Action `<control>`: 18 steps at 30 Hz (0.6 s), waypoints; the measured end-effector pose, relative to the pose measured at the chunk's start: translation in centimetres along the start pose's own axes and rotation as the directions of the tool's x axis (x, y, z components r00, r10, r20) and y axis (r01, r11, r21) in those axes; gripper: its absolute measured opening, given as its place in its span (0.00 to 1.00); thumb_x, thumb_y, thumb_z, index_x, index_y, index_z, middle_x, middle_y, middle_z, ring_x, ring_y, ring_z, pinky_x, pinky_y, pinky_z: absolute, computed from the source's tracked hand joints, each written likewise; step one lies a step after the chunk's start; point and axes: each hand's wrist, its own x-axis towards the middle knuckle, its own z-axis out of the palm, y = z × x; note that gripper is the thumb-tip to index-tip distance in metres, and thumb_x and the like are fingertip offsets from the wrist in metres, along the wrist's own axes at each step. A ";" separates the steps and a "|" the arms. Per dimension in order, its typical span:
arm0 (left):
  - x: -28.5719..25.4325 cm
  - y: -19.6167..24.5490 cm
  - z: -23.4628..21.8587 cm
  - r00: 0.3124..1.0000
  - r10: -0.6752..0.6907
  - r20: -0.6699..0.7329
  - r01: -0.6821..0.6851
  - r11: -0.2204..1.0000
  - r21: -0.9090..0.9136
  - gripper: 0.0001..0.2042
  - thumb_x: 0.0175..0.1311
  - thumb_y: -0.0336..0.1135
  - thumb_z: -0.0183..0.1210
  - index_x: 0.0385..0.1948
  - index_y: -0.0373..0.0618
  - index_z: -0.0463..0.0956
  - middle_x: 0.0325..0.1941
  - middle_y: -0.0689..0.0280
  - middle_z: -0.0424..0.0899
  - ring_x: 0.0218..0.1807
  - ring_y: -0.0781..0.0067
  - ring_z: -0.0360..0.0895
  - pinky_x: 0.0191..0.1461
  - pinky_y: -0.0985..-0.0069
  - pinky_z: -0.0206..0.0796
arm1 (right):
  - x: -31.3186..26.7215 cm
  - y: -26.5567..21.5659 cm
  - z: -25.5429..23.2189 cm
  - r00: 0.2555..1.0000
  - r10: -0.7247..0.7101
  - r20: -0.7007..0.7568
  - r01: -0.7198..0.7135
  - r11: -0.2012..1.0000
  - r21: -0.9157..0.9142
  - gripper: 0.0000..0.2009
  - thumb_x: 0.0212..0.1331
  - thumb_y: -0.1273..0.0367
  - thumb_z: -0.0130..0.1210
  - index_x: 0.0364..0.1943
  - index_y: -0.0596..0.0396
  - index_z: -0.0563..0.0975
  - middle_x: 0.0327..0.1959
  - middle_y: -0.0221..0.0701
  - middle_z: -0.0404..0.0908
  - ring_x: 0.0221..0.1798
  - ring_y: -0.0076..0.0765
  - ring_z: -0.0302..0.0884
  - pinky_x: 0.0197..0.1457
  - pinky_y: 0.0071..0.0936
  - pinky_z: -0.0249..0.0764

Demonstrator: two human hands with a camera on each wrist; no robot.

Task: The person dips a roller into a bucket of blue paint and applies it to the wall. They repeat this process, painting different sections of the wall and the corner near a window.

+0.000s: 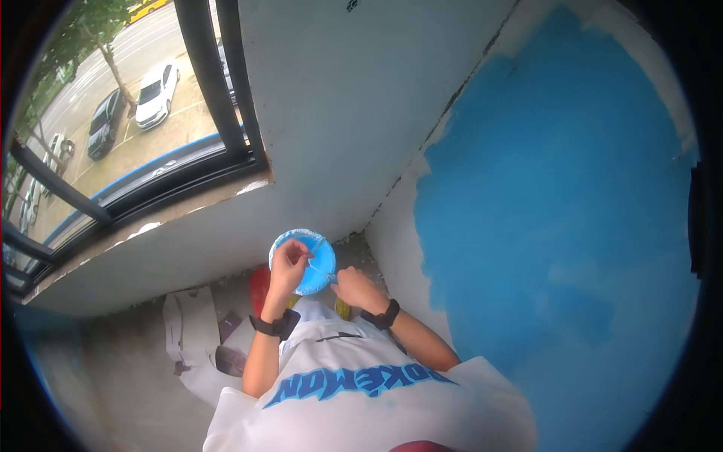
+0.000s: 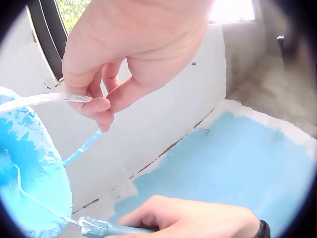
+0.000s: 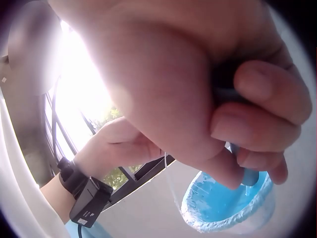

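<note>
A paint bucket (image 1: 303, 231) with blue paint inside and a crusted white rim hangs or stands in front of the person. My left hand (image 1: 289, 267) pinches the bucket's thin plastic handle (image 2: 47, 98) above the opening, between thumb and fingers. To the right of the rim, my right hand (image 1: 360, 289) grips the grey-blue grip (image 2: 128, 230) of a paint roller. The roller's bent wire frame (image 2: 44, 206) reaches into the bucket, smeared with paint near the grip. Its roller head is sunk in the blue, largely hidden.
A partly blue-painted wall (image 1: 512, 211) rises on the right, and a grey wall (image 1: 339, 98) stands ahead. At left is a dark-framed window (image 1: 211, 98) with a sill. White cardboard (image 1: 190, 324) and a red object (image 1: 260, 288) lie on the floor around the bucket.
</note>
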 end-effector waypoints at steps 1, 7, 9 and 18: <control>-0.3 0.7 -0.3 1.000 0.000 -0.027 0.000 1.000 -0.002 0.08 0.57 0.14 0.50 0.31 0.39 0.71 0.30 0.64 0.81 0.38 0.74 0.83 0.37 0.80 0.71 | -0.7 -0.4 -1.0 0.999 -0.022 0.031 0.023 0.999 -0.030 0.14 0.58 0.63 0.59 0.33 0.64 0.82 0.37 0.56 0.82 0.42 0.63 0.81 0.47 0.51 0.77; -1.7 3.3 -2.0 0.996 -0.005 -0.091 -0.003 0.997 -0.079 0.07 0.60 0.15 0.52 0.32 0.40 0.71 0.31 0.66 0.80 0.40 0.74 0.82 0.39 0.80 0.70 | -3.8 -2.2 -4.2 0.999 -0.004 0.037 0.003 1.000 0.028 0.17 0.59 0.60 0.58 0.32 0.67 0.81 0.35 0.58 0.80 0.42 0.64 0.80 0.45 0.50 0.77; -2.4 3.9 -2.4 0.997 -0.041 -0.066 0.038 0.998 -0.053 0.07 0.59 0.15 0.52 0.33 0.40 0.71 0.31 0.66 0.80 0.40 0.74 0.82 0.38 0.80 0.70 | -4.2 -3.3 -4.7 0.990 0.087 0.111 -0.092 0.995 0.039 0.16 0.59 0.61 0.59 0.38 0.63 0.82 0.41 0.57 0.81 0.47 0.63 0.79 0.52 0.50 0.76; -4.9 3.7 -2.9 0.998 -0.049 -0.049 0.044 0.993 -0.111 0.07 0.57 0.14 0.51 0.33 0.38 0.72 0.31 0.62 0.82 0.40 0.71 0.84 0.38 0.79 0.73 | -3.7 -4.3 -2.8 0.984 0.100 0.148 -0.104 0.994 0.017 0.16 0.57 0.61 0.59 0.39 0.62 0.83 0.43 0.55 0.81 0.48 0.60 0.80 0.53 0.47 0.77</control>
